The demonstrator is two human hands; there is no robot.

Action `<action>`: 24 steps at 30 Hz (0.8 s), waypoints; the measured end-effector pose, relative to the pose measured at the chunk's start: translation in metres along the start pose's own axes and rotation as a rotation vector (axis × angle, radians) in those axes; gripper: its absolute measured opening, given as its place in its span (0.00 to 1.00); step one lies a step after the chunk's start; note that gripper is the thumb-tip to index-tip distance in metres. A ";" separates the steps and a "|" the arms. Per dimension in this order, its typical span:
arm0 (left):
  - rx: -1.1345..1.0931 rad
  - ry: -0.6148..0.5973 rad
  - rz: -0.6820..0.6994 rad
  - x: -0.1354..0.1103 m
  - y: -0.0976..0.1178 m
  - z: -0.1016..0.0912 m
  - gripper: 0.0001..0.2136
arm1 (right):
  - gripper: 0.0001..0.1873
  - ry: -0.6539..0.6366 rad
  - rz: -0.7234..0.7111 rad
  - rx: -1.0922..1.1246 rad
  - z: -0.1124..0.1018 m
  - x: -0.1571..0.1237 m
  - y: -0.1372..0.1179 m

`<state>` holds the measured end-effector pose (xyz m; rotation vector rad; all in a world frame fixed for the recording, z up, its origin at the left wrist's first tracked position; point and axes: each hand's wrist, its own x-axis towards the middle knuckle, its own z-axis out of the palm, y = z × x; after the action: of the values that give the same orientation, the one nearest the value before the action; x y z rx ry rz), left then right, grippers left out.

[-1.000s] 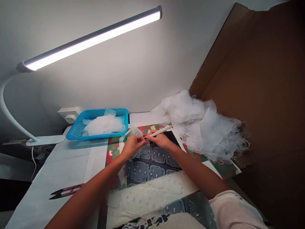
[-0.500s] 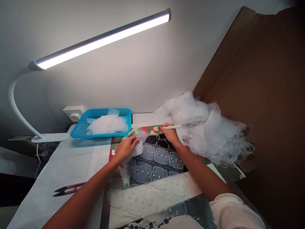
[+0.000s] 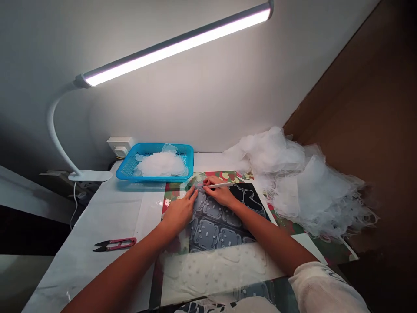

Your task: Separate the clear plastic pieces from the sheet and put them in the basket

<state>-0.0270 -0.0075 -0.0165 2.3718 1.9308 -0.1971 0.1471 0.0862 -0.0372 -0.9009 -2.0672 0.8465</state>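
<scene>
My right hand [image 3: 220, 193] is closed around a slim white pen-like tool [image 3: 222, 185], its tip hidden at my fingers. Beneath both hands lies a translucent sheet [image 3: 206, 234] with rows of rounded grey panels, over a dark backing. My left hand [image 3: 180, 213] rests at the sheet's upper left corner, fingers stretched out near the tool. Its fingertips touch the sheet; no white piece shows in them. A curling cut-out outline [image 3: 250, 198] lies on the black part, right of my right wrist.
A blue basket [image 3: 154, 178] of thin white pieces stands at the back. White mesh scraps [image 3: 312, 187] are heaped at right by a brown cardboard panel [image 3: 368, 108]. Red thread snips [image 3: 115, 244] lie left, and a lit lamp [image 3: 182, 45] hangs above.
My left hand no longer shows the small white piece and now rests on the sheet. My right hand has come down and left with the tool, close to my left. The view has shifted.
</scene>
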 end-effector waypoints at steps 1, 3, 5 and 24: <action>0.020 -0.004 0.005 -0.002 0.001 -0.001 0.33 | 0.10 -0.015 -0.005 0.001 -0.002 0.001 0.000; 0.048 -0.005 0.018 -0.004 0.003 -0.001 0.33 | 0.10 -0.050 -0.021 -0.006 -0.005 0.002 -0.003; 0.066 -0.003 0.030 -0.004 0.004 0.000 0.33 | 0.10 -0.077 -0.033 -0.021 -0.006 0.003 -0.007; 0.051 0.000 0.036 -0.001 0.002 0.005 0.32 | 0.06 -0.034 -0.012 -0.209 0.002 0.003 -0.002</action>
<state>-0.0255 -0.0096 -0.0213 2.4361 1.9044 -0.2463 0.1432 0.0869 -0.0363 -0.9888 -2.2183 0.6518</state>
